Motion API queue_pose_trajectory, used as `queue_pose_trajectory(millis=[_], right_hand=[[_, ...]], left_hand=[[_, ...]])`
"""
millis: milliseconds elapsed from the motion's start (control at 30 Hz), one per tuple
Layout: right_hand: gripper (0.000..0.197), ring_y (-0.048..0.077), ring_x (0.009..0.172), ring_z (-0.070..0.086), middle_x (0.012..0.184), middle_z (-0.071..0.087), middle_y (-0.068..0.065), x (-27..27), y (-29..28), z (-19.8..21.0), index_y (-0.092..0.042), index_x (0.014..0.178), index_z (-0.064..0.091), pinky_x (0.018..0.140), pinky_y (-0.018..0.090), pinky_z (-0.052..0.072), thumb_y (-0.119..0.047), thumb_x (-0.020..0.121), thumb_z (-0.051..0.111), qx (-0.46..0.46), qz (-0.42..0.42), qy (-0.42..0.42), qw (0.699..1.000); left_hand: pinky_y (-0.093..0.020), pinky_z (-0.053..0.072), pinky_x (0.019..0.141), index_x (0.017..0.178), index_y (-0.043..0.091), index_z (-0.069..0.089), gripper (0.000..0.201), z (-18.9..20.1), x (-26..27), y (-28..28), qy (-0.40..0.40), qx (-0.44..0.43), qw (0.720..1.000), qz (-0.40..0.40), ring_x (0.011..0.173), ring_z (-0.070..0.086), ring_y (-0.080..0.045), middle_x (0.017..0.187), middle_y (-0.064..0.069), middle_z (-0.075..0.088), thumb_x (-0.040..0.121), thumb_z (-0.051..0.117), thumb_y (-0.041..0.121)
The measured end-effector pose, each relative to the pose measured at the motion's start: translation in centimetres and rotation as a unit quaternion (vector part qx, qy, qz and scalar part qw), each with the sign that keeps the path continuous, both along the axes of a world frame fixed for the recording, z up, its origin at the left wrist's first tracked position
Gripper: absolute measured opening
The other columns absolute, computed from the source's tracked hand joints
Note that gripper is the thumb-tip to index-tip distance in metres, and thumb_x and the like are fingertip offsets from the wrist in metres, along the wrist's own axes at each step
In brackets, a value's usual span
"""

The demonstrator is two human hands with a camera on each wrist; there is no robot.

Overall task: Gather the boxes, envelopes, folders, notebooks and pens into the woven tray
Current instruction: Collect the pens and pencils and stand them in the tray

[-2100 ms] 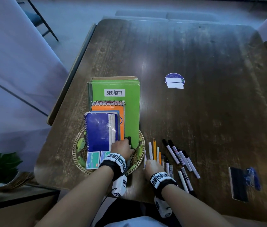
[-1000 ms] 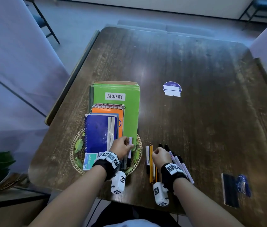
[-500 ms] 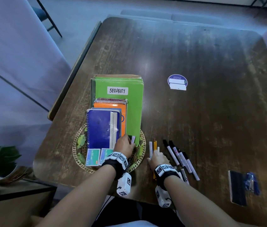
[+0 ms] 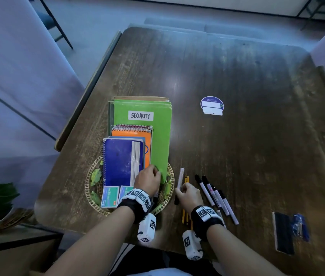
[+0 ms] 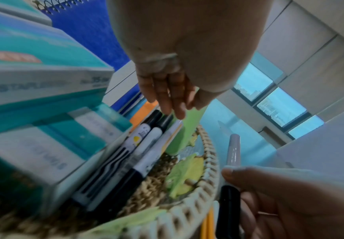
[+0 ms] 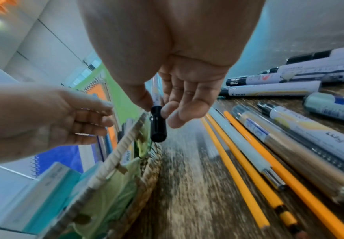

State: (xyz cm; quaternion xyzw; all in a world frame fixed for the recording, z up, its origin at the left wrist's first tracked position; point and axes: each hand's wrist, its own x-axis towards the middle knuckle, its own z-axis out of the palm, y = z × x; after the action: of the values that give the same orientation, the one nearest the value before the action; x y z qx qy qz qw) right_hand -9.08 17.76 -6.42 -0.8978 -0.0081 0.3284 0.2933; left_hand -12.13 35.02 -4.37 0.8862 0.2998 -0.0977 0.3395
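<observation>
Woven tray point(image 4: 90, 188) stacked with green folder point(image 4: 160, 140), notebooks point(image 4: 118, 162), staple boxes point(image 4: 109, 197); black-capped marker point(image 4: 180, 181) pinched upright beside; pens point(image 4: 213, 194) loose on surface.

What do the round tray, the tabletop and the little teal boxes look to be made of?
The woven tray looks like pale rattan or similar plant fibre, with a braided rim and matte strands. The table seems dark wood: streaky grain, slight sheen. The teal boxes look like printed cardboard, with sharp folded edges.
</observation>
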Motion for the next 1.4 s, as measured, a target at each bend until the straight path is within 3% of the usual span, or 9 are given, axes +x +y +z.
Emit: queue_pose_trajectory(millis=[200, 300, 433, 600, 767, 867, 967, 1200, 1400], right_hand=[[0.031, 0.018, 0.069, 0.064, 0.071, 0.066, 0.0, 0.4, 0.8, 1.5, -0.016, 0.079, 0.058, 0.066, 0.037, 0.051, -0.045, 0.089, 0.061, 0.069, 0.019, -0.065, 0.995], [0.027, 0.016, 0.072, 0.06, 0.071, 0.061, -0.005, 0.7, 1.7, 2.4, -0.02, 0.078, 0.057, 0.064, 0.03, 0.043, -0.043, 0.089, 0.064, 0.088, 0.052, -0.07, 0.992], [0.021, 0.014, 0.073, 0.062, 0.075, 0.066, -0.005, 1.6, 1.4, 3.0, -0.02, 0.081, 0.063, 0.067, 0.03, 0.047, -0.038, 0.092, 0.06, 0.093, 0.046, -0.06, 0.993], [0.015, 0.018, 0.074, 0.065, 0.082, 0.067, 0.001, 4.0, -2.3, 2.3, -0.017, 0.089, 0.064, 0.058, 0.028, 0.049, -0.022, 0.095, 0.051, 0.019, -0.008, -0.056, 0.998], [0.009, 0.012, 0.076, 0.06, 0.093, 0.064, 0.0, 5.7, -6.1, 0.5, -0.018, 0.094, 0.063, 0.06, 0.027, 0.047, -0.024, 0.095, 0.055, -0.08, -0.032, -0.051, 0.995], [0.014, 0.016, 0.082, 0.06, 0.099, 0.061, 0.0, 5.9, -7.0, -0.5, -0.017, 0.1, 0.062, 0.065, 0.028, 0.047, -0.029, 0.095, 0.056, -0.125, -0.006, -0.045, 0.991], [0.019, 0.015, 0.083, 0.06, 0.102, 0.06, -0.001, 5.8, -7.0, -1.5, -0.019, 0.103, 0.06, 0.07, 0.031, 0.053, -0.037, 0.097, 0.056, -0.154, 0.022, -0.05, 0.987], [0.021, 0.019, 0.09, 0.065, 0.106, 0.064, 0.003, 5.6, -5.8, -2.9, -0.017, 0.11, 0.059, 0.079, 0.037, 0.057, -0.03, 0.094, 0.06, -0.175, 0.037, -0.041, 0.983], [0.022, 0.023, 0.091, 0.067, 0.104, 0.066, 0.006, 5.5, -5.4, -3.4, -0.014, 0.109, 0.06, 0.079, 0.039, 0.058, -0.031, 0.097, 0.056, -0.198, 0.05, -0.028, 0.979]], left_hand=[[-0.039, 0.057, 0.08, 0.095, 0.02, 0.07, 0.03, 1.3, 0.9, -0.8, -0.074, -0.184, 0.979, -0.042, 0.086, 0.068, -0.017, 0.087, 0.001, 0.071, 0.09, 0.065, 0.049], [-0.045, 0.056, 0.076, 0.091, 0.016, 0.068, 0.024, 1.5, 1.5, -0.8, -0.076, -0.185, 0.978, -0.061, 0.083, 0.068, -0.024, 0.084, -0.006, 0.071, 0.087, 0.071, 0.039], [-0.051, 0.058, 0.071, 0.086, 0.017, 0.067, 0.021, 1.2, 1.7, 0.2, -0.063, -0.198, 0.977, -0.045, 0.074, 0.068, -0.026, 0.081, -0.009, 0.069, 0.087, 0.071, 0.038], [-0.043, 0.057, 0.073, 0.094, 0.012, 0.068, 0.024, 0.7, 1.1, 1.2, -0.03, -0.169, 0.984, -0.041, 0.073, 0.065, -0.021, 0.084, -0.008, 0.07, 0.09, 0.069, 0.035], [-0.022, 0.054, 0.059, 0.104, 0.015, 0.059, 0.024, 0.0, 0.7, 1.2, 0.001, -0.155, 0.987, -0.031, 0.075, 0.066, -0.016, 0.092, -0.004, 0.067, 0.089, 0.073, 0.026], [-0.03, 0.057, 0.068, 0.1, 0.013, 0.058, 0.023, -0.5, 0.8, 0.8, 0.023, -0.117, 0.992, -0.042, 0.083, 0.068, -0.022, 0.092, -0.005, 0.066, 0.09, 0.072, 0.028], [-0.037, 0.058, 0.077, 0.098, 0.014, 0.059, 0.024, -1.1, 1.1, 0.5, 0.032, -0.083, 0.995, -0.052, 0.084, 0.066, -0.019, 0.091, -0.002, 0.066, 0.088, 0.074, 0.03], [-0.028, 0.05, 0.067, 0.091, 0.018, 0.055, 0.027, -1.7, 1.1, -0.2, 0.067, -0.043, 0.995, -0.066, 0.078, 0.06, -0.015, 0.089, -0.001, 0.062, 0.083, 0.078, 0.03], [-0.03, 0.05, 0.069, 0.094, 0.015, 0.056, 0.025, -1.5, 0.6, -0.2, 0.065, -0.025, 0.995, -0.064, 0.084, 0.062, -0.019, 0.093, -0.002, 0.062, 0.087, 0.073, 0.032]])
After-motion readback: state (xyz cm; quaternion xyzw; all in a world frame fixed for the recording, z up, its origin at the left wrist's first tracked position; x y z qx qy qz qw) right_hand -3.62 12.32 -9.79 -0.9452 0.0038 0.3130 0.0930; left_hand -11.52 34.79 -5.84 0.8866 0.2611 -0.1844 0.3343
